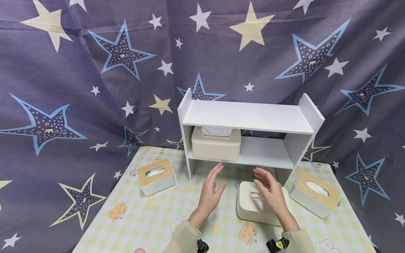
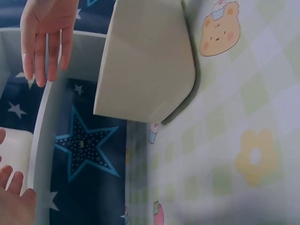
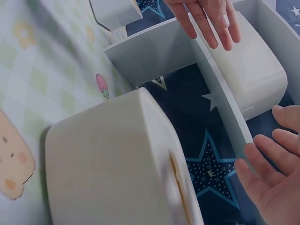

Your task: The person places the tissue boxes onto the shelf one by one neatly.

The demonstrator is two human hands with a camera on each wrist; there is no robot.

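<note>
My left hand (image 1: 209,196) hovers over the table in front of the white shelf (image 1: 246,116), fingers extended and holding nothing. Fingers spread, my right hand (image 1: 274,196) is above a cream tissue box (image 1: 250,212) on the table, overlapping its lid in the head view; the palm is bare in the right wrist view. A second cream tissue box (image 1: 216,149), with white tissue poking out, sits on the left part of the shelf's lower board. Both hands also appear apart from this box in the right wrist view, at its near side.
A white tissue box with a wooden lid (image 1: 157,183) stands left of the shelf, and a similar one (image 1: 311,196) stands at the right. A checked cloth with cartoon bears covers the table (image 1: 152,225). Behind hangs a dark curtain (image 1: 215,52) with stars.
</note>
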